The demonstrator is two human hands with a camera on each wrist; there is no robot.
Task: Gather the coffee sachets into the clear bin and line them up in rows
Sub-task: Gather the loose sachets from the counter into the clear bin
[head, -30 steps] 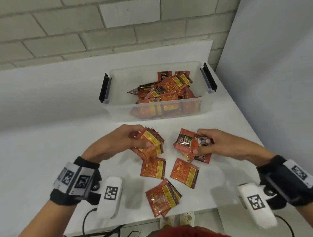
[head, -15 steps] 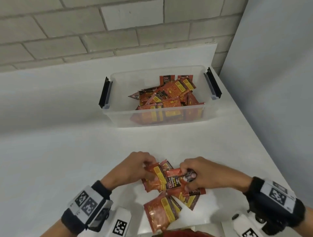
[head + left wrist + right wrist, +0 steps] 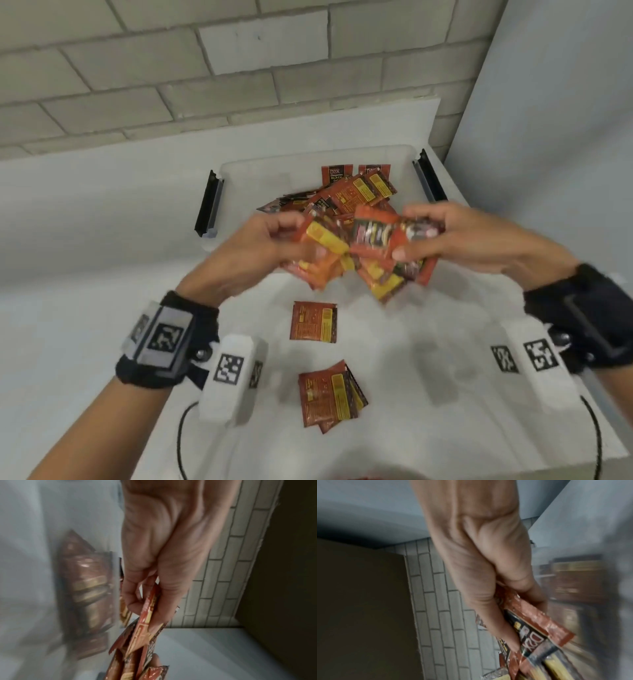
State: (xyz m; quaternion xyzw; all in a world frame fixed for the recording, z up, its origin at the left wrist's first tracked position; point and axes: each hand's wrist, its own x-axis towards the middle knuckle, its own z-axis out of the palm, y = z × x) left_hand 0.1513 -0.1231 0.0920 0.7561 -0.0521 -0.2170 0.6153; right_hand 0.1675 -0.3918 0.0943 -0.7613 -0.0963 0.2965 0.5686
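Both hands, left (image 3: 260, 250) and right (image 3: 455, 240), at frame centre, fingers clamped on a bunch of orange-red foil coffee sachets (image 3: 363, 253). Best carried level over the clear plastic bin (image 3: 239, 171) at upper centre, lowered inside before letting go; two lots remain on the white counter (image 3: 102, 274).

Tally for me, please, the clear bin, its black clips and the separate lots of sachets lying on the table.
Clear bin: 1
Black clips: 2
Sachet lots on the table: 2, a single sachet and a small stack
Total: 5
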